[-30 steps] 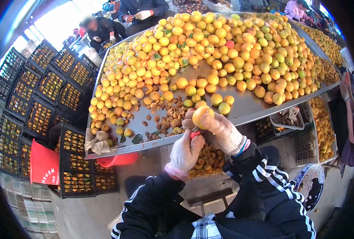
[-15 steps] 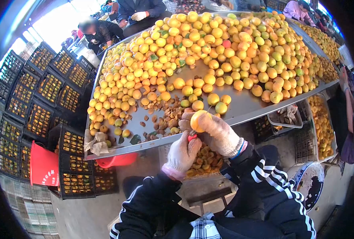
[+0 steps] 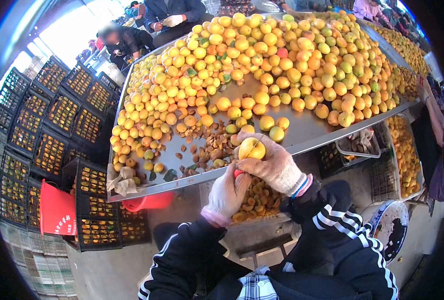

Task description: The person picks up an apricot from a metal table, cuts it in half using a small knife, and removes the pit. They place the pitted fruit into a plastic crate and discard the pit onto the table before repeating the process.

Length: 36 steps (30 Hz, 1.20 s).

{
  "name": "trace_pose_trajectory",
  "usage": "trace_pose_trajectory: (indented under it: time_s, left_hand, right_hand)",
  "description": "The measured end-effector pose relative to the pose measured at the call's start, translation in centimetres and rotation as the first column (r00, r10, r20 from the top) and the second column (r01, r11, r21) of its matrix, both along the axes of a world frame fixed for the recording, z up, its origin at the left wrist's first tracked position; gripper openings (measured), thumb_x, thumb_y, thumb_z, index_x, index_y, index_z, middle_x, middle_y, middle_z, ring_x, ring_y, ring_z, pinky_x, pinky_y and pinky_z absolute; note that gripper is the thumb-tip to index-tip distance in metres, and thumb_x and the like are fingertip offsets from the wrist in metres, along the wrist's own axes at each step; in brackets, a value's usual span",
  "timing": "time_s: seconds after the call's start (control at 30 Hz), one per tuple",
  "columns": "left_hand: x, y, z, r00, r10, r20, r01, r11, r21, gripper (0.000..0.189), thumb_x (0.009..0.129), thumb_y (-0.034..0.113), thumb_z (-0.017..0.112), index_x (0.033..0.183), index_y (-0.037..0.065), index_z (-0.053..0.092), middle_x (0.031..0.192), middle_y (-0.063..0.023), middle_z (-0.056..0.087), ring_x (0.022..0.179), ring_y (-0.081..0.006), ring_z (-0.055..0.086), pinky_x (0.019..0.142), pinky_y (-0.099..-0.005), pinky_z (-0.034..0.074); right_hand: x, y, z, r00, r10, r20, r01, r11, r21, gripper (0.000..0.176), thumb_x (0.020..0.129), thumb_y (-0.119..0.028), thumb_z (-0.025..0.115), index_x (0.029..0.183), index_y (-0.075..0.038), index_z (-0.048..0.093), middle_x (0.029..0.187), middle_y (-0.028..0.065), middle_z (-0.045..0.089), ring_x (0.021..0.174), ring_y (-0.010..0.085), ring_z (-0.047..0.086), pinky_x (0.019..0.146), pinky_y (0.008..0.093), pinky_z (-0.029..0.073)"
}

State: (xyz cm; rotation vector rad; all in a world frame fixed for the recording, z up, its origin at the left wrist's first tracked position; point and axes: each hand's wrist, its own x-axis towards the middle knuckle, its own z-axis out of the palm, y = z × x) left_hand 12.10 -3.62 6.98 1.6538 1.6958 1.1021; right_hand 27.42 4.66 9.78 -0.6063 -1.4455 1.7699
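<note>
From where I stand, the right hand, gloved, has its fingers curled around one yellow fruit, above the metal table's near edge. The gloved left hand pinches one red handle just below it. Beneath sits one crate of fruit halves. On the table, the fruit pile is too many to count. Two red buckets, one standing left, one under the table; white characters mark the left one, too blurred to read.
</note>
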Motion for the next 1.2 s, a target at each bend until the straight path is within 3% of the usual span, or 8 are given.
trace_pose_trajectory:
  time_s: [0.1, 0.27, 0.37, 0.67, 0.97, 1.03, 1.13, 1.2]
  left_hand:
    - [-0.4, 0.3, -0.1, 1.0, -0.03, 0.009, 0.031, 0.996, -0.081, 0.037, 0.093, 0.029, 0.062, 0.118, 0.003, 0.055, 0.087, -0.0257, 0.065, 0.084, -0.0473, 0.062, 0.067, -0.0471, 0.05]
    - [-0.8, -0.1, 0.8, 0.998, -0.052, 0.044, 0.053, 0.998, -0.025, 0.026, 0.092, 0.023, 0.064, 0.106, 0.002, 0.06, 0.078, -0.0201, 0.066, 0.073, -0.0381, 0.066, 0.065, -0.0406, 0.05]
    - [-1.4, 0.1, -0.5, 0.989, 0.019, 0.144, -0.064, 0.946, 0.317, 0.02, 0.088, 0.015, 0.068, 0.103, 0.003, 0.062, 0.075, -0.0145, 0.067, 0.072, -0.0236, 0.069, 0.066, -0.0358, 0.052]
    - [0.4, -0.4, 2.3, 0.956, 0.017, -0.294, 0.11, 0.905, 0.41, 0.066, 0.072, 0.029, 0.082, 0.128, 0.004, 0.056, 0.091, -0.0185, 0.068, 0.079, -0.035, 0.07, 0.068, -0.0394, 0.055]
    - [2.0, 3.6, 1.3, 0.71, 0.312, 0.632, -0.371, 0.928, -0.041, 0.019, 0.103, 0.016, 0.046, 0.102, 0.002, 0.06, 0.09, -0.0039, 0.062, 0.086, -0.0118, 0.055, 0.073, -0.0286, 0.046]
    - [1.3, 3.8, -0.2, 0.828, 0.196, 0.525, -0.329, 0.929, 0.172, 0.021, 0.103, 0.019, 0.045, 0.113, 0.004, 0.055, 0.101, -0.0055, 0.061, 0.092, -0.0147, 0.057, 0.079, -0.027, 0.047]
    - [1.6, 2.5, 2.8, 0.969, 0.079, 0.235, -0.184, 0.862, 0.471, 0.033, 0.103, 0.031, 0.044, 0.125, 0.007, 0.051, 0.111, -0.0057, 0.061, 0.096, -0.0183, 0.06, 0.082, -0.0239, 0.05]
    - [-0.1, 2.5, 2.3, 0.47, -0.138, 0.872, -0.011, 0.987, 0.162, 0.03, 0.101, 0.017, 0.051, 0.127, 0.002, 0.048, 0.106, -0.0049, 0.06, 0.09, -0.0136, 0.059, 0.078, -0.0238, 0.049]
  right_hand:
    - [0.4, 0.1, 0.1, 0.883, -0.285, 0.372, 0.082, 0.875, 0.477, 0.064, 0.084, -0.025, 0.078, 0.136, -0.002, 0.047, 0.133, 0.011, 0.057, 0.124, 0.0203, 0.053, 0.106, 0.0335, 0.042]
    - [0.6, 1.2, -0.5, 0.913, -0.264, 0.311, 0.073, 0.855, 0.513, 0.057, 0.087, -0.022, 0.075, 0.134, -0.002, 0.049, 0.129, 0.0121, 0.059, 0.124, 0.02, 0.053, 0.104, 0.0318, 0.043]
    - [1.3, 1.4, -0.3, 0.996, -0.029, 0.089, 0.025, 0.999, 0.04, 0.042, 0.094, -0.028, 0.067, 0.126, -0.003, 0.054, 0.105, 0.0012, 0.065, 0.096, 0.0092, 0.061, 0.088, 0.0272, 0.051]
    - [-0.5, -1.9, -1.0, 0.985, 0.119, 0.124, -0.132, 0.986, 0.098, 0.055, 0.102, -0.05, 0.041, 0.122, -0.002, 0.056, 0.114, 0.0113, 0.062, 0.109, 0.019, 0.056, 0.099, 0.032, 0.042]
    - [-3.4, 0.1, -1.8, 0.749, -0.574, 0.331, 0.143, 0.627, 0.766, 0.025, 0.099, -0.03, 0.052, 0.099, -0.007, 0.061, 0.086, 0.0144, 0.064, 0.081, 0.0346, 0.065, 0.067, 0.0407, 0.051]
    - [-4.5, 1.7, -4.0, 0.861, -0.508, -0.034, 0.446, 0.719, 0.534, 0.046, 0.101, -0.046, 0.043, 0.09, -0.005, 0.06, 0.074, 0.013, 0.063, 0.067, 0.0285, 0.066, 0.057, 0.0442, 0.052]
    - [-1.7, 2.7, -0.7, 0.987, -0.135, -0.087, 0.096, 0.93, -0.355, 0.06, 0.101, -0.057, 0.032, 0.088, -0.005, 0.061, 0.064, 0.0067, 0.057, 0.055, 0.02, 0.059, 0.051, 0.0353, 0.051]
    - [-1.3, 2.2, 0.1, 0.989, -0.066, -0.131, 0.006, 0.909, -0.416, 0.065, 0.101, -0.06, 0.028, 0.087, -0.006, 0.061, 0.06, 0.0045, 0.053, 0.049, 0.0172, 0.053, 0.048, 0.029, 0.048]
